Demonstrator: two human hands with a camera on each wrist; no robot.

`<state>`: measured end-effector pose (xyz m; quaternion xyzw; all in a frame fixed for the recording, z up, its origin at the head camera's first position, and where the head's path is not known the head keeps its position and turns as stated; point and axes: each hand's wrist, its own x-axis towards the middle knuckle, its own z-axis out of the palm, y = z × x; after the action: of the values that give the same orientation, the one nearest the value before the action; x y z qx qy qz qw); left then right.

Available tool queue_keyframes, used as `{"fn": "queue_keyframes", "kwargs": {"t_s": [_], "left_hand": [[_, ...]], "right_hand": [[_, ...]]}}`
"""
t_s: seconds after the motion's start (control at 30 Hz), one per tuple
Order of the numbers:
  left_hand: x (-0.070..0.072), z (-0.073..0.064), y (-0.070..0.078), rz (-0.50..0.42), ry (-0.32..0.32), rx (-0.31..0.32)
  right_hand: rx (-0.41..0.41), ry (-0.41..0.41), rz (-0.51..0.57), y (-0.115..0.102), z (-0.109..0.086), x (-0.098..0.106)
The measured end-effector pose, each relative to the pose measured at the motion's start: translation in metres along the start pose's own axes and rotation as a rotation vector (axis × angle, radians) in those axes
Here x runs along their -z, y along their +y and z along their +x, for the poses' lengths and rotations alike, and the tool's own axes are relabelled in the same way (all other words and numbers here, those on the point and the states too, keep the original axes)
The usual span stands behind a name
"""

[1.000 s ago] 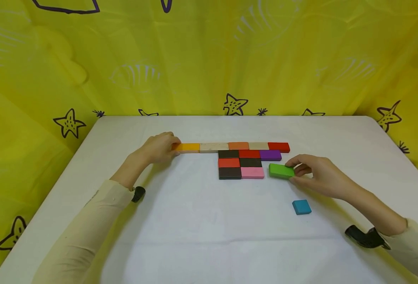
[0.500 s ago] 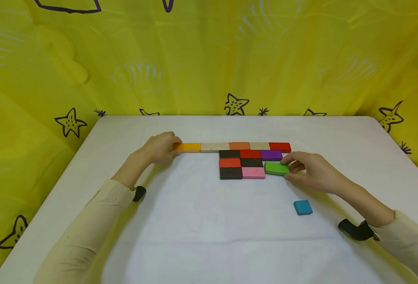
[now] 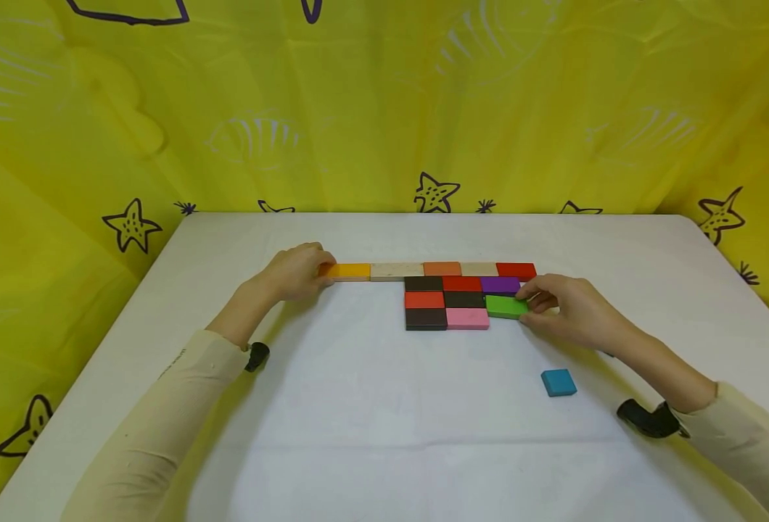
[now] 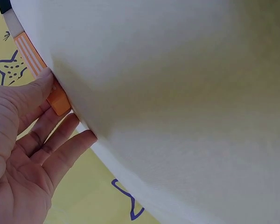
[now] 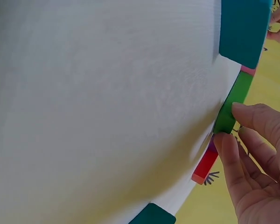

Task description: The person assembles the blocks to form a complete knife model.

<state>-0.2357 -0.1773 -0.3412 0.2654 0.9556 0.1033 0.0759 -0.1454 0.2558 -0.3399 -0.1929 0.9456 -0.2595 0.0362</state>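
Observation:
My right hand (image 3: 574, 308) pinches the right end of a green block (image 3: 505, 306) between thumb and finger. The green block lies at the right end of the middle row, beside a dark brown block (image 3: 465, 299) and below a purple block (image 3: 500, 284). A pink block (image 3: 467, 319) is at its front left. My left hand (image 3: 296, 272) holds the outer end of an orange-yellow block (image 3: 352, 271), which starts the long back row. In the left wrist view the thumb lies along the near side of this orange block (image 4: 35, 58); its far side is hidden.
A small blue block (image 3: 558, 383) lies alone in front of the right hand. A teal block (image 5: 154, 215) shows at the bottom of the right wrist view. The white table (image 3: 358, 406) ends at a yellow patterned cloth (image 3: 358, 109) behind.
My right hand has slid the green block left and slightly back, against the brown block and below the purple one. My left hand has stayed on the orange-yellow block.

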Motion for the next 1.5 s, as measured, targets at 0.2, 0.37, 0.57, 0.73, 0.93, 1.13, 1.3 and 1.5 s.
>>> {"fn": "queue_keyframes", "kwargs": {"t_s": [0.2,0.37,0.57,0.73,0.93,1.13,1.3,1.5], "left_hand": [[0.0,-0.001,0.0,0.001,0.004,-0.003],[0.0,-0.001,-0.001,0.003,0.006,-0.004],[-0.001,-0.002,0.0,0.001,0.003,-0.001],[-0.001,-0.002,0.001,-0.003,0.003,0.003],[-0.001,-0.001,0.002,-0.005,0.011,-0.004],[0.0,-0.001,0.002,-0.001,0.012,-0.006],[0.0,-0.001,0.002,0.002,0.012,-0.003],[0.0,-0.002,0.0,0.0,0.011,-0.003]], "right_hand": [[0.019,0.048,-0.006,-0.001,0.002,-0.001],[0.047,0.076,-0.013,0.0,0.004,-0.003],[0.031,0.079,-0.02,-0.001,0.006,-0.005],[0.016,0.085,-0.025,-0.003,0.008,-0.006],[0.009,0.092,-0.038,-0.004,0.005,-0.004],[0.001,0.113,-0.025,-0.001,-0.007,0.005],[-0.014,0.145,-0.046,0.007,-0.022,0.012],[-0.053,0.199,-0.054,0.018,-0.042,0.02]]}}
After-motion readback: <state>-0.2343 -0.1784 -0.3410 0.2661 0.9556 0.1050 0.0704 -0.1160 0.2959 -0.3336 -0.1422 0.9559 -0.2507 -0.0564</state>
